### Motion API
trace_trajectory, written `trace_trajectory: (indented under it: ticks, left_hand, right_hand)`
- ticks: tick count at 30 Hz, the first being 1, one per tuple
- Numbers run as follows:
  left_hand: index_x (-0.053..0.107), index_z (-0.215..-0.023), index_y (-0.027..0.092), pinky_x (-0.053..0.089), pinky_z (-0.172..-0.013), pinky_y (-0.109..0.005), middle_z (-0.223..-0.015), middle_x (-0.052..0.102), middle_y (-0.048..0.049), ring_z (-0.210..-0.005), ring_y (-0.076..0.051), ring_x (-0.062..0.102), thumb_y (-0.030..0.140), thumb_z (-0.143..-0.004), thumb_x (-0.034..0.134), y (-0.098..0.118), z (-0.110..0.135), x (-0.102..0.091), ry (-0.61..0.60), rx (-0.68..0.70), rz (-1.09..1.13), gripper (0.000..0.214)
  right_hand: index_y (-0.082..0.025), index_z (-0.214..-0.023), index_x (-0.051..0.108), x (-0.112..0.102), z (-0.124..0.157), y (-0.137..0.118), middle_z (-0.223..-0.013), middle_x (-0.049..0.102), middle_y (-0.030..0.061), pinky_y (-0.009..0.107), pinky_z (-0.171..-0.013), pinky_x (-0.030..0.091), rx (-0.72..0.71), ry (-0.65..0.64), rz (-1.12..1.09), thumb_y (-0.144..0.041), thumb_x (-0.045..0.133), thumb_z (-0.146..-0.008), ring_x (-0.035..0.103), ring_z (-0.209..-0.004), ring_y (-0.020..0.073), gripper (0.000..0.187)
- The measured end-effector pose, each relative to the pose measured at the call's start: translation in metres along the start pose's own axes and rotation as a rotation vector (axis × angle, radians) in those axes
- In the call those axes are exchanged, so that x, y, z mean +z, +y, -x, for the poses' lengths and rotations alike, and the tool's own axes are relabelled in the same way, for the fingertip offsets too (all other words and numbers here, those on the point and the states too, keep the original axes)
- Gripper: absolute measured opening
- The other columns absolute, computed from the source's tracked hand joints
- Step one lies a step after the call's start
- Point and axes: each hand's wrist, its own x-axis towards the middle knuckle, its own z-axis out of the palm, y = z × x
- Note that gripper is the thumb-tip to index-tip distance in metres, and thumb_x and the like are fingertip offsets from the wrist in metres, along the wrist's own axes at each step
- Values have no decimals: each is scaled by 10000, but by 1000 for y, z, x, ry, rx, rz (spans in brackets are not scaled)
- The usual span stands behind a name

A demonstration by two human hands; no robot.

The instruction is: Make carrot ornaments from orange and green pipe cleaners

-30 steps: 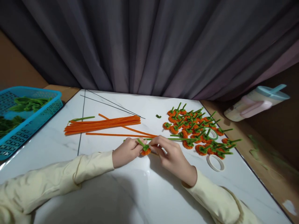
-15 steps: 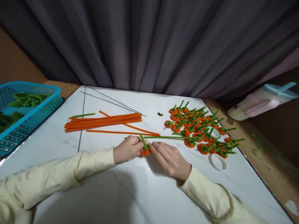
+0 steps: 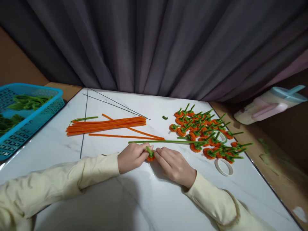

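Between my two hands is a small orange pipe-cleaner pumpkin with a green top and a short green stem. The fingers of my left hand pinch it from the left side, close to the stem. From the right, my right hand grips its edge with bent fingers; the thumb is hidden. Just beyond the hands, a long green pipe cleaner lies across the table. Farther left rests a bundle of orange pipe cleaners, with a few loose ones beside it.
Many finished pumpkins with green stems are heaped at the right. Near them lie a white tape roll and a green-edged roll. A blue basket holds green pieces at the left. A tumbler lies tilted beyond the table's right edge.
The pumpkin's stem now points more toward me and looks shorter. My left hand's fingers have shifted slightly around it; my right hand has barely moved.
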Motion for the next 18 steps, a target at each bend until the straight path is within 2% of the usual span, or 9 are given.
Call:
trace_trajectory:
  ticks: [3,6,9,13,18]
  left_hand:
    - [336,-600,189,310,-488,-199,-488,371,54,-459,-85,353,277,-882,294,3,-3,-3,-7,-85,84,298]
    - [381,-630,184,297,-485,-199,-494,388,55,-463,-85,356,281,-868,312,3,-4,-5,-24,-97,92,266]
    - [407,-687,184,301,-497,-200,-536,426,53,-483,-88,385,244,-837,354,0,-3,-4,-13,-46,15,170]
    - [409,-701,185,310,-491,-208,-536,455,44,-463,-97,422,258,-889,310,-3,0,0,38,7,-158,224]
    - [426,-718,177,295,-456,-221,-514,492,29,-425,-108,458,239,-917,265,-4,2,5,70,146,-371,264]
  right_hand:
    - [-22,-982,526,1,1,3,-811,611,152,310,-570,462,-1,-21,22,-37,357,-870,555,-680,194,204]
    - [-54,-1020,511,3,3,5,-843,613,139,301,-594,465,51,-5,-8,-14,348,-851,559,-705,183,238]
    - [-86,-1057,498,4,5,5,-889,612,125,292,-627,466,136,32,-87,-38,374,-842,560,-774,181,254]
    - [-108,-950,515,4,2,1,-818,595,101,278,-574,428,203,11,-138,-156,456,-869,524,-709,174,111]
    - [-107,-874,512,6,-1,0,-732,550,86,274,-540,383,200,-51,-94,-116,385,-872,469,-651,175,127]
